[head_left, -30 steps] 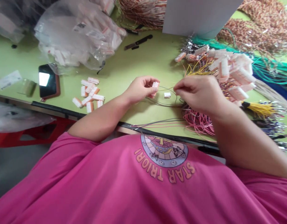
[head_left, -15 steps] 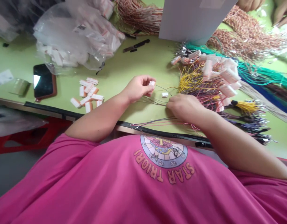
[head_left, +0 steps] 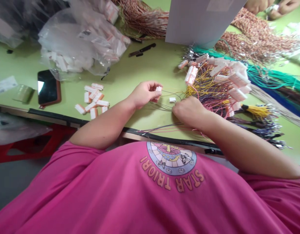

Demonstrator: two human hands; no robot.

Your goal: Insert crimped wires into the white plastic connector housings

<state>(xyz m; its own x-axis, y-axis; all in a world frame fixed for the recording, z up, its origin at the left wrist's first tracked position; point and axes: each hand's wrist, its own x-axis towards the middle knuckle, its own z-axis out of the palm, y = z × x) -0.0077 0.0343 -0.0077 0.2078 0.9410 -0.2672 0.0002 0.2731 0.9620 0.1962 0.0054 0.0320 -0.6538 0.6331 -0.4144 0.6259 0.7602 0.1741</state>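
Between its thumb and fingers my left hand pinches a small white connector housing. A thin dark wire arcs from it towards my right hand. That hand is closed, knuckles up, on thin dark wires that stretch across to the left hand; its fingertips are hidden. A second small white connector lies on the table between the hands. Just beyond my right hand is a bundle of yellow and red wires with white-and-orange connectors.
Loose white-and-orange connectors lie left of my left hand. Farther left are a phone and a tape roll. A plastic bag, a knife and a grey panel stand farther back. Another person's hands work at top right.
A white-and-orange connector at the wire bundle has shifted left and now sits over the yellow wires. My hands stay nearly in place. The other person's hands have come closer together.
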